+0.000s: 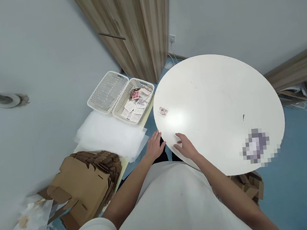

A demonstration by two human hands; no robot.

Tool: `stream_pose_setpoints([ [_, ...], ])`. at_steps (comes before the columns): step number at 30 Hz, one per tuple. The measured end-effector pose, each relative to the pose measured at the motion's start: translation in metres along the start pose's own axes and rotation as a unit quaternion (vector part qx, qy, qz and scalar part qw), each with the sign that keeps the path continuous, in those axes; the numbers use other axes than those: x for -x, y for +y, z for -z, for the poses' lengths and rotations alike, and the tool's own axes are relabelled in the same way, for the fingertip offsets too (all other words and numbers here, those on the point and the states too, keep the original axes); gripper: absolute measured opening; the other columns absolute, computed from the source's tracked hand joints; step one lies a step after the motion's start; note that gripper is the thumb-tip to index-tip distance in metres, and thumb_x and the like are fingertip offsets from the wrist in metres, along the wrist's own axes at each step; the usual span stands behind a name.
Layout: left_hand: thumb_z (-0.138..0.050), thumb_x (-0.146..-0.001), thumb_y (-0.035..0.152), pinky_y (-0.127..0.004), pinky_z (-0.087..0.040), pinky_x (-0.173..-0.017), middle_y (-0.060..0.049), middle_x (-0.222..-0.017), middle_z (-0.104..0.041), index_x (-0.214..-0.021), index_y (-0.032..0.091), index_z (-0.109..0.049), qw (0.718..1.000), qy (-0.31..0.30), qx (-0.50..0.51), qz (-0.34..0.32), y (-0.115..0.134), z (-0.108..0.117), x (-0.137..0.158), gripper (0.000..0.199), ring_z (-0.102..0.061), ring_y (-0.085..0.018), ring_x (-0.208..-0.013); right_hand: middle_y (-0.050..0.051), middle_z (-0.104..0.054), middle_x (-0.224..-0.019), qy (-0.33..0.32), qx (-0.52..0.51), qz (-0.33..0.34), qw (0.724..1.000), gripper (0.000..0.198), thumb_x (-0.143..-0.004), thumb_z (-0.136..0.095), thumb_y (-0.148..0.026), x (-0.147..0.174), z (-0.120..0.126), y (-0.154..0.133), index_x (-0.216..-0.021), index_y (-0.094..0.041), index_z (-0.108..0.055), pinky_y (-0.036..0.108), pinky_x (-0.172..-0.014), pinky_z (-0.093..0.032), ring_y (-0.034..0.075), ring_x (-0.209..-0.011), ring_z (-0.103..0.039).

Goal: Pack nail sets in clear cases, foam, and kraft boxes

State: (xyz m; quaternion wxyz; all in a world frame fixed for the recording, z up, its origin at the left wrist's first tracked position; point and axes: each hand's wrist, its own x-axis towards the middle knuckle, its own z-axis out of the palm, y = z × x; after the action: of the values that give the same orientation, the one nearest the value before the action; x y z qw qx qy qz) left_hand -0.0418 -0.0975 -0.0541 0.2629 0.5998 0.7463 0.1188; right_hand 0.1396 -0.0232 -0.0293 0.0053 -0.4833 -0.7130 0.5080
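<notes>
My left hand [155,145] is at the near-left edge of a round white table [215,88], fingers stretched out and holding nothing. Just over the tabletop, my right hand [185,146] has its thumb and fingers apart, with nothing between them. A small clear packet with a reddish pattern [163,111] lies near the table's left rim, ahead of both hands. To the left stands a white basket [118,112] with cards and small packets [138,102] inside. Beside it is a second white basket [94,98] with clear plastic in it.
Left of me lie a stack of white translucent sheets [109,133] and a pile of flattened brown cardboard boxes [81,178]. A wood-grain cabinet [135,34] stands behind the baskets. A pixelated patch [255,145] covers something on the table's right. More cardboard [249,185] sits below the table.
</notes>
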Motion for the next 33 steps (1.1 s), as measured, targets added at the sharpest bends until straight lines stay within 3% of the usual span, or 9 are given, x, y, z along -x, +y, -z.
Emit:
stream_pose_setpoints([
  [7,-0.034,-0.085,0.047,-0.039,-0.038,-0.092,-0.011,-0.139,-0.031,-0.127,0.020,-0.037,0.998,0.005,0.040,0.047,0.007,0.005,0.046,0.051,-0.033,-0.026,-0.125,0.006,-0.042,-0.130,-0.049,-0.013,0.022,0.998,0.053,-0.078,-0.049,-0.035,0.014,-0.002,0.003,-0.128,-0.027,-0.033,0.033,-0.081,-0.047,0.016,-0.092,-0.058],
  [12,-0.040,-0.082,0.047,-0.034,-0.044,-0.085,-0.009,-0.127,-0.047,-0.122,0.022,-0.044,0.996,0.001,0.073,0.059,-0.006,0.019,0.072,0.047,-0.048,-0.024,-0.112,0.007,-0.051,-0.121,-0.069,0.001,0.060,0.996,0.043,-0.078,-0.049,-0.031,0.010,-0.009,-0.007,-0.120,-0.025,-0.044,0.034,-0.078,-0.048,0.016,-0.088,-0.059],
  [17,-0.043,-0.081,0.046,-0.031,-0.047,-0.076,-0.007,-0.117,-0.056,-0.120,0.024,-0.046,0.990,0.011,0.116,0.076,-0.026,0.036,0.096,0.045,-0.057,-0.023,-0.100,0.007,-0.054,-0.116,-0.098,0.026,0.088,0.991,0.040,-0.078,-0.048,-0.032,-0.003,-0.023,-0.032,-0.116,-0.023,-0.046,0.032,-0.075,-0.049,0.016,-0.088,-0.061],
  [23,-0.045,-0.080,0.039,-0.032,-0.045,-0.080,-0.008,-0.119,-0.054,-0.120,0.021,-0.047,0.984,0.050,0.143,0.090,-0.056,0.054,0.122,0.044,-0.055,-0.023,-0.102,0.010,-0.055,-0.117,-0.175,0.079,0.122,0.974,0.045,-0.077,-0.050,-0.034,-0.011,-0.062,-0.069,-0.120,-0.020,-0.045,0.033,-0.078,-0.049,0.019,-0.093,-0.060],
  [28,-0.047,-0.079,0.036,-0.032,-0.042,-0.087,-0.009,-0.118,-0.055,-0.119,0.019,-0.048,0.982,0.066,0.150,0.094,-0.081,0.066,0.133,0.043,-0.053,-0.022,-0.105,0.011,-0.053,-0.120,-0.168,0.111,0.150,0.968,0.044,-0.078,-0.050,-0.033,-0.009,-0.091,-0.100,-0.120,-0.019,-0.047,0.033,-0.080,-0.047,0.020,-0.094,-0.059],
  [33,-0.044,-0.081,0.040,-0.033,-0.041,-0.088,-0.009,-0.124,-0.050,-0.123,0.018,-0.044,0.980,0.048,0.176,0.083,-0.098,0.082,0.129,0.047,-0.051,-0.022,-0.107,0.010,-0.053,-0.121,-0.159,0.105,0.166,0.968,0.043,-0.078,-0.048,-0.033,-0.014,-0.100,-0.125,-0.118,-0.017,-0.048,0.032,-0.081,-0.046,0.019,-0.094,-0.058],
])
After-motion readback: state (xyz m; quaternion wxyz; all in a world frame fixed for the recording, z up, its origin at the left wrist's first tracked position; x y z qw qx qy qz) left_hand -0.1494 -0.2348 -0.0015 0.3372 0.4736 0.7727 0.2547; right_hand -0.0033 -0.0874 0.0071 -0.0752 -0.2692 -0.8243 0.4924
